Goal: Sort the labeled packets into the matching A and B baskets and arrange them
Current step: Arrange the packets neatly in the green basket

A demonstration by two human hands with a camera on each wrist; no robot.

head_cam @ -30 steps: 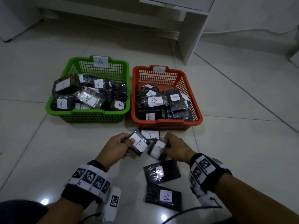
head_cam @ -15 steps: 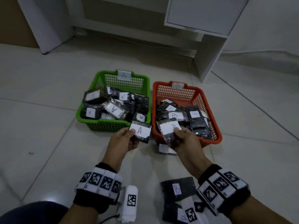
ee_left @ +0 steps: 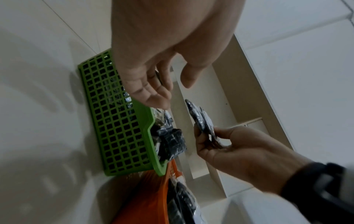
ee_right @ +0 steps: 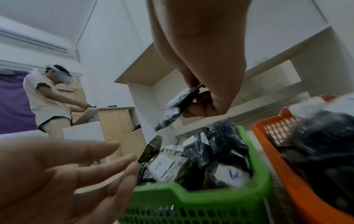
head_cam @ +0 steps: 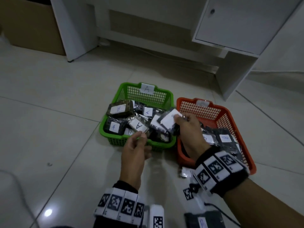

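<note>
The green basket marked A holds several black packets with white A labels. To its right, the orange basket holds packets marked B. My left hand hovers over the green basket's front rim, fingers loose and empty. My right hand pinches a black packet by its edge, above the gap between the two baskets; its letter is unreadable. In the left wrist view, the left hand shows a bare palm. The right wrist view shows the held packet hanging over the green basket.
One small packet lies on the floor in front of the orange basket, and another packet by my right forearm. A white desk stands behind the baskets, with a cardboard box at back left. A person stands far off.
My left hand has let go of the A packet and is now empty over the green basket. The right hand has carried its packet forward and up, over the baskets.
</note>
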